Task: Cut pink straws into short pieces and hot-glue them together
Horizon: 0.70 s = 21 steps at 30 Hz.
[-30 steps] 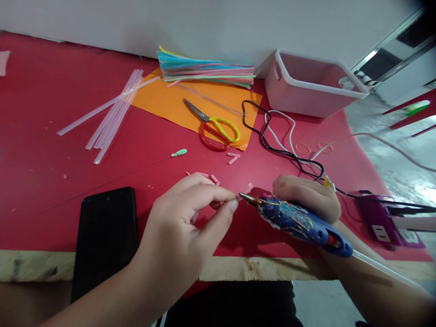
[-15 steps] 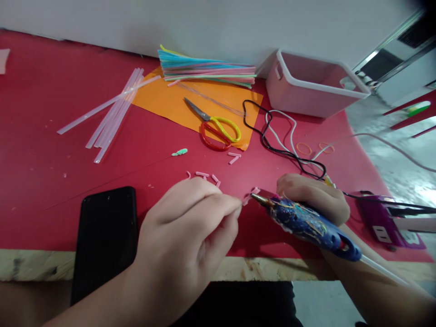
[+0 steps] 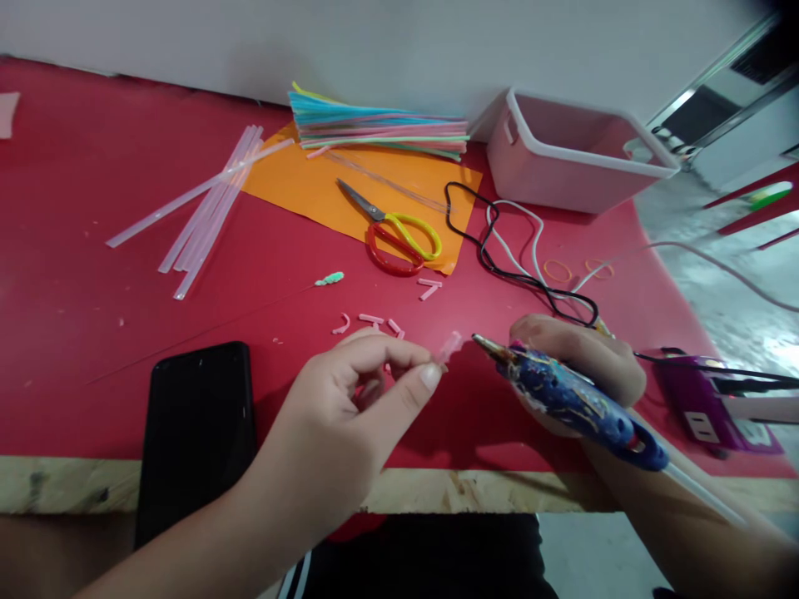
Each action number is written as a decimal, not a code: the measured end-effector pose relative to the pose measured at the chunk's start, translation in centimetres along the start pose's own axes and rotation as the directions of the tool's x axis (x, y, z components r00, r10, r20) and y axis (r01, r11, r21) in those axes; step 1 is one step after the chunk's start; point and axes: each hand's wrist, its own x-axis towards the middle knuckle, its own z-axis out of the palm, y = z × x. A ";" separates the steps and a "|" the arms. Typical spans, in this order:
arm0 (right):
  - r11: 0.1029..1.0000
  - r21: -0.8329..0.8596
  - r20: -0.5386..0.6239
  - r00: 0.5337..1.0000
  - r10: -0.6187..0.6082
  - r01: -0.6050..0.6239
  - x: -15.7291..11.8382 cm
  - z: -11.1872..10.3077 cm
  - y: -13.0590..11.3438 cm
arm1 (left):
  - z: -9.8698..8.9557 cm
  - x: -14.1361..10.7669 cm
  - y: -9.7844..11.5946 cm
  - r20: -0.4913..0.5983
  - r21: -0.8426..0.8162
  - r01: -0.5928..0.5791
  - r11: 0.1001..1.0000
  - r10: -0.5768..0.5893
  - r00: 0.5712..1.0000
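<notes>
Between the thumb and forefinger of my left hand (image 3: pixel 368 391) is a small pink piece (image 3: pixel 450 344), its free end pointing up and right. My right hand (image 3: pixel 578 362) is wrapped round a blue glue gun (image 3: pixel 571 399) streaked with dried glue. The gun's metal nozzle points left, a short gap from the pink piece. A white glue stick (image 3: pixel 705 495) sticks out of its back end. Several short pink cut pieces (image 3: pixel 370 319) lie just beyond my left hand. Nearby is a green fuzzy tip (image 3: pixel 330 279) on a thin wire.
Scissors (image 3: pixel 387 229) rest on orange paper (image 3: pixel 287 187), with pipe cleaners (image 3: pixel 380 125) behind. Clear glue sticks (image 3: pixel 209 208) lie left; a black phone (image 3: pixel 196 433) overlaps the front edge. At right are a pink bin (image 3: pixel 562 175), tangled cables (image 3: pixel 515 270) and a purple power strip (image 3: pixel 705 408).
My left hand has rolled over, so its thumb now shows and the pink piece is raised in its pinch. The glue gun has drawn slightly right, away from the piece.
</notes>
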 end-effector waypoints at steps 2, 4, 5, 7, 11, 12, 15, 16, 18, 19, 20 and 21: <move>0.997 0.020 0.057 0.996 -0.076 0.075 0.3 -0.1 0.4 | 0.1 0.1 -0.2 0.048 -0.120 0.115 0.986 -0.110 0.993; 0.995 -0.009 0.107 0.989 -0.102 0.104 0.6 -0.3 0.5 | 0.2 0.2 -0.3 0.071 -0.189 0.171 0.967 -0.161 0.984; 0.994 -0.026 0.134 0.985 -0.105 0.110 0.8 -0.4 0.6 | 0.2 0.2 -0.3 0.072 -0.207 0.188 0.960 -0.177 0.982; 0.991 -0.054 0.171 0.979 -0.110 0.121 0.9 -0.5 0.6 | 0.3 0.3 -0.4 0.073 -0.221 0.202 0.954 -0.190 0.979; 0.989 -0.085 0.184 0.977 -0.108 0.125 0.7 -0.5 0.8 | 0.4 0.3 -0.3 0.053 -0.203 0.175 0.963 -0.168 0.984; 0.988 -0.095 0.170 0.980 -0.105 0.122 0.7 -0.4 0.8 | 0.4 0.3 -0.2 0.034 -0.194 0.170 0.966 -0.167 0.985; 0.988 -0.133 0.109 0.992 -0.062 0.076 0.6 -0.3 0.6 | 0.5 0.1 0.1 0.015 -0.153 0.170 0.973 -0.169 0.985; 0.989 -0.132 0.088 0.995 -0.052 0.063 0.6 -0.2 0.5 | 0.5 0.0 0.3 0.009 -0.141 0.168 0.976 -0.169 0.986; 0.993 -0.102 0.070 0.996 -0.059 0.066 0.8 -0.2 0.4 | 0.5 0.0 0.4 -0.010 -0.124 0.167 0.978 -0.170 0.985; 0.993 -0.075 0.072 0.994 -0.084 0.090 0.9 -0.2 0.4 | 0.5 0.0 0.4 -0.023 -0.123 0.173 0.977 -0.177 0.984; 0.992 -0.051 0.083 0.990 -0.110 0.115 1.0 -0.2 0.4 | 0.5 0.0 0.3 -0.026 -0.127 0.180 0.975 -0.185 0.982; 0.990 -0.039 0.106 0.986 -0.132 0.137 1.0 -0.3 0.4 | 0.5 0.0 0.2 -0.012 -0.136 0.189 0.973 -0.192 0.981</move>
